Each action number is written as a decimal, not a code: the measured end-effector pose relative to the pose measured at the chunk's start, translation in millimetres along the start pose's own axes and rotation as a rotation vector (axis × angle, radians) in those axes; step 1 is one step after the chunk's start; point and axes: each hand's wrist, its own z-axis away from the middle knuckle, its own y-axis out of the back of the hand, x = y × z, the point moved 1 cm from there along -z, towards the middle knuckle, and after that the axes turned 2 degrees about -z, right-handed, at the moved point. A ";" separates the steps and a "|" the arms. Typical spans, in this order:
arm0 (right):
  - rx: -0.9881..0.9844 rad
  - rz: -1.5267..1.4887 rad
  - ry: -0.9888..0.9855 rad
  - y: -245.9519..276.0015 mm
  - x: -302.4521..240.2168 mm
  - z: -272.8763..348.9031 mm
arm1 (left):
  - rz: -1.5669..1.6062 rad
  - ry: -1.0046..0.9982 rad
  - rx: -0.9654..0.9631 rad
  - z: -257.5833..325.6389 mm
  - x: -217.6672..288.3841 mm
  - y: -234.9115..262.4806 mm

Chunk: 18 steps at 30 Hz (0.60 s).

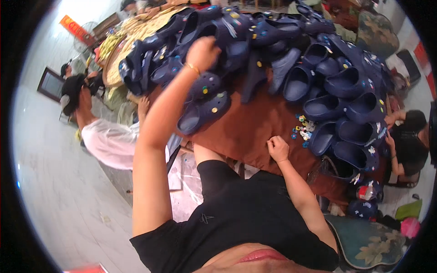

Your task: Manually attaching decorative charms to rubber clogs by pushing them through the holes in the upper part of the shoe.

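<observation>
My left hand (202, 54) reaches far out over a heap of navy blue foam clogs (298, 84) dotted with small coloured charms. It is smeared by motion, and its fingers are hard to make out against the dark clogs. Below it, a single clog (203, 112) with round charms lies near the table's left edge. Resting low over the brown tablecloth (246, 132), my right hand (277, 149) has its fingers curled closed; anything inside them is hidden. A small cluster of loose coloured charms (304, 129) lies to its right, beside the clogs.
Behind the heap at the left is a round table with pale yellow pieces (141, 32). A person in a pink top (109, 141) sits at my left, another in black (409, 141) at the right. A chair with a floral cushion (364, 241) stands at the lower right.
</observation>
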 end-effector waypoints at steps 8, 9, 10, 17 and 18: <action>0.008 -0.043 -0.054 1.3 5.3 -1.7 | -0.599 0.147 -0.171 -50.4 -13.9 -56.3; -0.012 -0.070 -0.094 2.5 4.6 -2.3 | -0.602 0.144 -0.204 -47.5 -14.1 -61.0; -0.037 -0.099 -0.129 4.3 1.6 -2.6 | -0.610 0.149 -0.237 -43.6 -18.3 -63.8; 0.213 -0.056 0.117 61.4 -11.6 -123.4 | -0.616 0.109 -0.223 -35.5 -18.5 -61.8; 0.263 0.025 0.148 73.8 -12.8 -152.7 | -0.623 0.111 -0.220 -32.5 -15.7 -58.3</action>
